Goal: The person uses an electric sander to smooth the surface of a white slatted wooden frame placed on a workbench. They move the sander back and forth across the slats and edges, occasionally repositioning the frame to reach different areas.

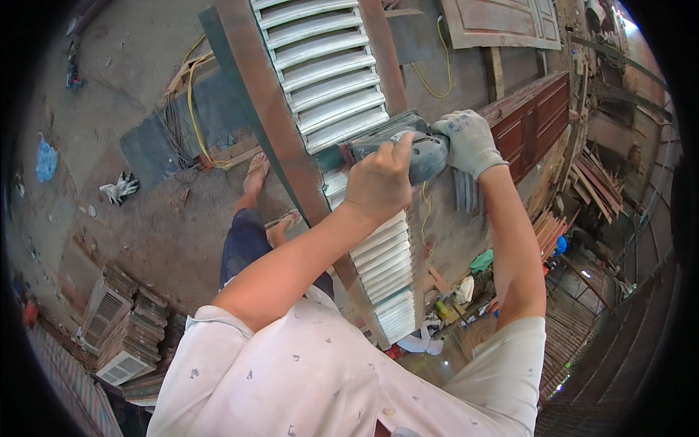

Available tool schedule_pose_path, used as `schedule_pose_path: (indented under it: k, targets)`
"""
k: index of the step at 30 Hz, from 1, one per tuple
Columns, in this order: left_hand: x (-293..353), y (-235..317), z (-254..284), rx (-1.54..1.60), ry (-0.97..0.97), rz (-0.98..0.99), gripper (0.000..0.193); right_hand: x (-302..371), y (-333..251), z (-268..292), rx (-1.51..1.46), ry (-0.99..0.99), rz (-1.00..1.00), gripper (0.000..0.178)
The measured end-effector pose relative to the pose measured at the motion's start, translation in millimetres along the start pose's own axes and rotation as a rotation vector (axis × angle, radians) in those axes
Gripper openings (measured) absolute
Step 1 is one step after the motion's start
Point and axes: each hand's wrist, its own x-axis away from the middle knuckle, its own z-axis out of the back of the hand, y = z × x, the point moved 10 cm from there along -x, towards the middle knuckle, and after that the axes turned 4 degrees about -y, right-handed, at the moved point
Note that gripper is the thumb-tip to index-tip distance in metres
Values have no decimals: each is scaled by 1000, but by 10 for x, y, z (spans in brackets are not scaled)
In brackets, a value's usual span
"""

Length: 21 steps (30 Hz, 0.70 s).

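A long louvered shutter (324, 69) with a brown frame and pale slats lies in front of me, running from the top of the view down toward my body. Across its middle rail sits a dark grey handheld power sander (429, 159). My bare left hand (382, 178) is closed over the tool's left part, with some fingers stretched along its top. My right hand (470, 140), in a whitish work glove, is wrapped round the tool's right end. The sander's underside, where it meets the wood, is hidden.
Pale panelled door (502, 22) and red-brown panel (535, 127) lie to the right. Yellow cord (193, 91) runs along the floor at left, near a loose glove (119, 188) and blue plastic bag (46, 159). Stacked louvered panels (131, 328) stand at lower left; wood strips (593, 182) at right.
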Motion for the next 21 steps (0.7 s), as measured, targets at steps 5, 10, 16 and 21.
schedule_pose_path:
  k: [5, 10, 16, 21]
  targets:
    - [264, -163, 241, -5, 0, 2, 89, -34, -346, -40, -31, 91, 51, 20]
    - [183, -58, 105, -36, -23, 40, 87, 25, -196, -26, -13, 184, 62, 14]
    - [-383, 506, -439, 78, -346, -237, 73, 858, 511, -506, -304, 128, -405, 18]
    - [-556, 959, -997, 51, -692, -234, 69, 1758, 505, -1389, -490, 24, -821, 27]
